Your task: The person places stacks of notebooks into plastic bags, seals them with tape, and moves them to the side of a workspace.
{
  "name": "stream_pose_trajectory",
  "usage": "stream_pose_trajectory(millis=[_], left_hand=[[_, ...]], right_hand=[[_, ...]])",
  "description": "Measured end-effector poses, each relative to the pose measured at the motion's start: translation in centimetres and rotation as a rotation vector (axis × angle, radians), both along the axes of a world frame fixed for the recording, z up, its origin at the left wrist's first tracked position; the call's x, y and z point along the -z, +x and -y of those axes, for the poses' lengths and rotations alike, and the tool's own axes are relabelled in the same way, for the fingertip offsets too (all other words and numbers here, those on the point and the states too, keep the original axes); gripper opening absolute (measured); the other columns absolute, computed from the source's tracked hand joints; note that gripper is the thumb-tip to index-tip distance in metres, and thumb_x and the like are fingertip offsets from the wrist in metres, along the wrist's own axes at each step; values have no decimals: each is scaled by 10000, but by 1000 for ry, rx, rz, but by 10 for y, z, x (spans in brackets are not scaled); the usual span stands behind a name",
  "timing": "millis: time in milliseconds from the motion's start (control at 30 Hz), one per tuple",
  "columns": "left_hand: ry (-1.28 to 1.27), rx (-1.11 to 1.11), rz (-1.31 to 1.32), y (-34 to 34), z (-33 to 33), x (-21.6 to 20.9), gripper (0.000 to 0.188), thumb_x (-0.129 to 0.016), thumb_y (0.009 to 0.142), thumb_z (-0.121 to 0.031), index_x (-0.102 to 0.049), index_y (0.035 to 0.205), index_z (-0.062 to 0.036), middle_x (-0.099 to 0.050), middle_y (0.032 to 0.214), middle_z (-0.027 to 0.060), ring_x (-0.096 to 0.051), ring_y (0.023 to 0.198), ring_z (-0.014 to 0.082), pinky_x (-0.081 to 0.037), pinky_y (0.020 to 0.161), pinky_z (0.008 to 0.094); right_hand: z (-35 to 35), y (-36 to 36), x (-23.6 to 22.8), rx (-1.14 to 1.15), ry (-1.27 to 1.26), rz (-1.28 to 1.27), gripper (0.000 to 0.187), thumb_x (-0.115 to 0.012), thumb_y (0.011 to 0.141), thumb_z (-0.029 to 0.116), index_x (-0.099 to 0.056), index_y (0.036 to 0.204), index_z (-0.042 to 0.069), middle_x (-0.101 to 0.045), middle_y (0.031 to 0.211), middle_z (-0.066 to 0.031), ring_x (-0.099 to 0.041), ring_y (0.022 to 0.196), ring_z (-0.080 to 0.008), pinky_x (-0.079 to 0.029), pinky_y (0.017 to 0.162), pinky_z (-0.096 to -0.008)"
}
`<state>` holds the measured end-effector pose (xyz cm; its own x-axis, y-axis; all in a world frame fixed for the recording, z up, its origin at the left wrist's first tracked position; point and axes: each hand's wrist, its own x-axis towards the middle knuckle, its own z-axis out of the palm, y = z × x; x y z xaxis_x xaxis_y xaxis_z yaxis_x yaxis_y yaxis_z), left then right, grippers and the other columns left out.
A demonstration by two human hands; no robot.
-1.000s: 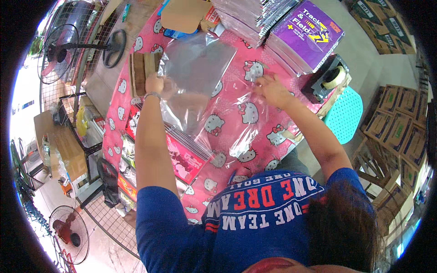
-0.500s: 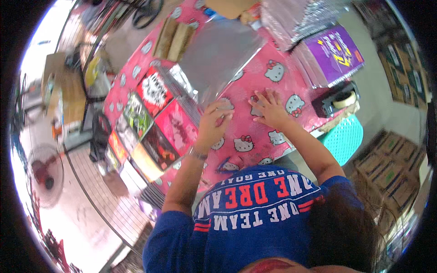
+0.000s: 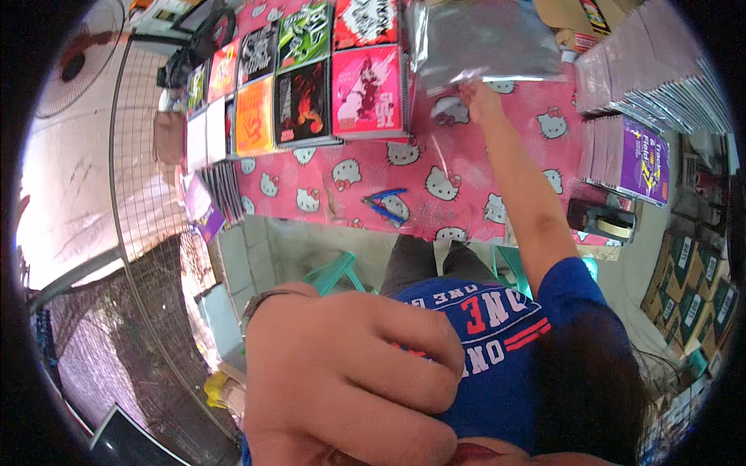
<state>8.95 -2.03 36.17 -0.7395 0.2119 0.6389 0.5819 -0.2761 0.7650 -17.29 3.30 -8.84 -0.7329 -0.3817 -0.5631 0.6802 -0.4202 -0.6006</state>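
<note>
My left hand (image 3: 350, 373) is raised close to the camera, large in the lower middle, with a bracelet at its wrist. Its fingers are curled; their tips are hidden, so anything between them does not show. With the arm stretched out, my right hand (image 3: 475, 97) is at the near edge of a pile of clear plastic sleeves (image 3: 489, 43). Its fingers look bunched, too small and foreshortened to show a grip. Left of it lie stacked spiral notebooks with pink (image 3: 367, 92), black (image 3: 303, 105) and orange (image 3: 255, 116) covers.
Blue-handled pliers (image 3: 385, 206) lie near the front edge of the pink patterned tablecloth (image 3: 350, 210). At the right are plastic-wrapped stacks (image 3: 653, 66), purple-covered notebooks (image 3: 645, 159) and a tape dispenser (image 3: 602, 221). Cartons (image 3: 688, 283) stand beyond. A wire grid (image 3: 136, 155) rises at the left.
My left hand has left the table and come up close to the camera. My right hand has reached farther out, to the plastic sleeves. The view has turned, bringing the pliers into plain sight.
</note>
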Motion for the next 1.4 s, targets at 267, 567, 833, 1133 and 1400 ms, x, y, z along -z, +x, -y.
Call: stream_pose_trajectory(millis=[267,567,833,1133,1400], left_hand=[[-44,-505,88,103,104,22,242,-588,842,-207,-582,717,0,-598,700,131,-560,572,250,-478,553,387],[-640,-1964,1100,427,522,247,501,-554,901,-301,-476,1274,24,-564,1181,169,-539,1092,275,-411,929,333],[-51,-1284,1441,386,593,281,647,-435,929,-486,-395,1372,-17,-467,1355,99,-396,1273,200,-253,1069,328],[-208,-1300,1774,381,531,219,619,-632,810,-491,-585,1169,12,-636,1050,65,-594,928,167,-448,807,265],[531,-1248,1224,425,507,233,506,-645,816,-272,-488,1236,-38,-611,1095,103,-622,942,212,-519,829,341]], right_hand=[[-6,1,-4,-458,505,-614,433,-590,848,282,-529,1222,72,-589,1080,-97,-568,941,-242,-442,817,-398],[163,181,-128,-99,4,-787,219,-540,896,163,-601,1038,9,-608,1008,-91,-572,929,-155,-445,820,-282],[410,440,-132,-1240,-87,-449,794,-595,876,375,-185,1424,-29,-472,1319,-207,-507,1169,-254,-389,987,-339],[459,480,-155,-1239,217,-653,1092,-567,821,557,52,1380,-147,-61,1458,-344,-93,1386,-406,-145,1132,-375],[443,475,-163,-1164,-170,-702,924,-518,854,394,32,1408,-101,-65,1481,-304,-95,1401,-351,-139,1131,-327]])
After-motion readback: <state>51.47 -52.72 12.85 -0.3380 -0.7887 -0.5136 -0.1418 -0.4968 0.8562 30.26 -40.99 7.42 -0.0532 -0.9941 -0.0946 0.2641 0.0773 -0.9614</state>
